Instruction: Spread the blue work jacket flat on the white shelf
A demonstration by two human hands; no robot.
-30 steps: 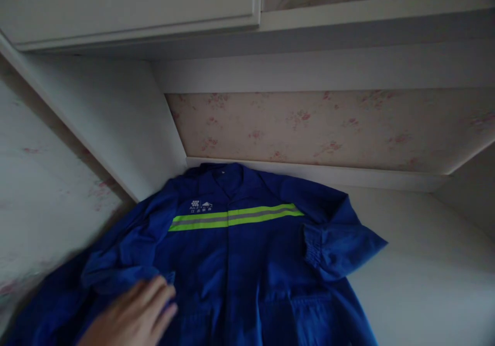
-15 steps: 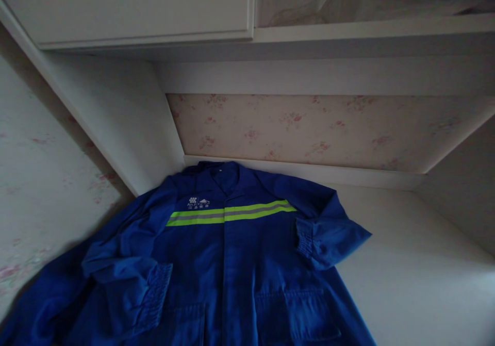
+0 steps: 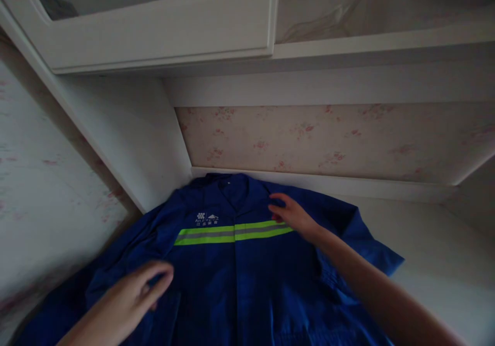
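Note:
A dark blue work jacket (image 3: 209,268) lies spread front up on a white surface, its collar at the back. A yellow-green band with a grey stripe crosses the chest, and a white logo sits above it. Over the left sleeve area is my left hand (image 3: 143,289), slightly blurred, fingers curved with a gap to the thumb; nothing shows in it. My right hand (image 3: 292,214) is above the chest near the right end of the band, fingers loosely apart, with a small red spot by the fingertips. Whether either hand touches the cloth I cannot tell.
A white cabinet (image 3: 166,31) with a glass-panel door overhangs the surface. Beside the door, an open shelf (image 3: 367,36) holds clear plastic wrapping. Flowered wallpaper (image 3: 270,139) covers the back wall, and a white side panel (image 3: 127,129) rises at the left.
Both hands have come into view over the jacket, from the lower left and lower right. The camera view has shifted slightly, so the scene appears lower and further right.

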